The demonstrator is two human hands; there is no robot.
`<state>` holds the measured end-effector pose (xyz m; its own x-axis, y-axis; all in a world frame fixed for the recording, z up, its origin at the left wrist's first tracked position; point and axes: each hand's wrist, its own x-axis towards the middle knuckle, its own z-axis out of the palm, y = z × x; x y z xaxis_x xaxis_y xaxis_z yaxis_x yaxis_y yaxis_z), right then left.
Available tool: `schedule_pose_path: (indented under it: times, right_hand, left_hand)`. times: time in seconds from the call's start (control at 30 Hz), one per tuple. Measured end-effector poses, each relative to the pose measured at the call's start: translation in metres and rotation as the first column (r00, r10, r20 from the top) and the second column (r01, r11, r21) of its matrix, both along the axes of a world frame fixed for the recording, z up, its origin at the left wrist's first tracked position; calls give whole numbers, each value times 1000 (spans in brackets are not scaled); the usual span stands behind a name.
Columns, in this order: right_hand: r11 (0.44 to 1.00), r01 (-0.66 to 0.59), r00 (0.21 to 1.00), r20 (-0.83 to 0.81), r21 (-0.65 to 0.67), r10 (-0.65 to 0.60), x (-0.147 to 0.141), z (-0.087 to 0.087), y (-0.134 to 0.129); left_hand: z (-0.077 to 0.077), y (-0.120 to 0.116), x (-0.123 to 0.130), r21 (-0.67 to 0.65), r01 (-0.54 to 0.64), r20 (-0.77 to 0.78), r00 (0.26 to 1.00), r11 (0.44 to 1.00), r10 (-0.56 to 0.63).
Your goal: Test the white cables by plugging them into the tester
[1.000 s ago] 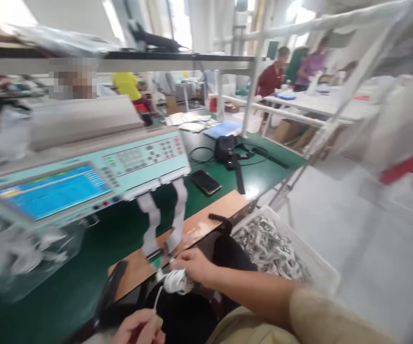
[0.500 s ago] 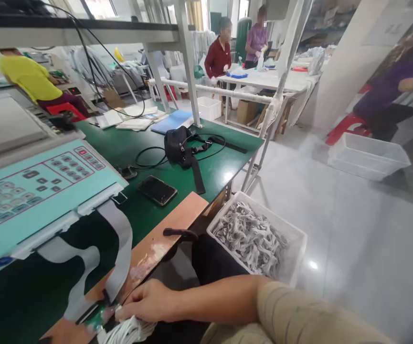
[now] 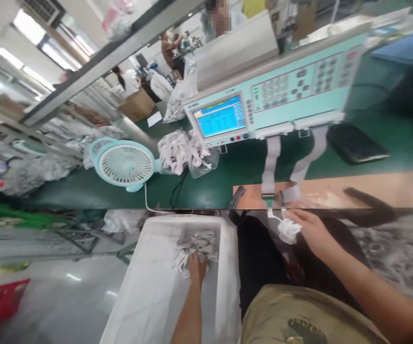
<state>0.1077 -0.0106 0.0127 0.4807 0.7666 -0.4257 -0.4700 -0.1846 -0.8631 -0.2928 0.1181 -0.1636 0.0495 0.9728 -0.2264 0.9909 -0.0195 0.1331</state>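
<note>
A pale bundle of coiled cables [image 3: 195, 246] is being pressed by the left hand [image 3: 196, 266], fingers curled over it, inside a white plastic bin [image 3: 156, 286] at seven o'clock. A small white coiled cable [image 3: 288, 230] is being grasped by the right hand [image 3: 308, 229] at four o'clock, just below the edge of a brown board [image 3: 371, 188] lying on the green counter [image 3: 199, 186]. A pale turquoise tester with a blue screen [image 3: 263, 102] is being seen at one o'clock, and a turquoise desk fan [image 3: 123, 165] at ten o'clock.
</note>
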Motion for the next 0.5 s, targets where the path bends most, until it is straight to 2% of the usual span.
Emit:
schedule_pose_path:
  times: [0.1,0.2,0.37,0.5]
  right_hand:
    - [999,9,1000,4,-53,-8,-4,1,-3]
    - [996,43,998,57,-83,-39,-6,-1,-3]
    - [989,85,988,136,-121,-68,-5,-3,0]
    - [991,91,983,169,-96,-74,-7,0,1]
  left_hand:
    - [-28,-3,5,10,130,-22,991,992,-129]
    - [-40,1,11,13,261,-27,965,965,-261]
    - [-42,8,15,-5,409,10,912,912,-409]
    - [-38,7,21,-49,440,85,896,897,-435]
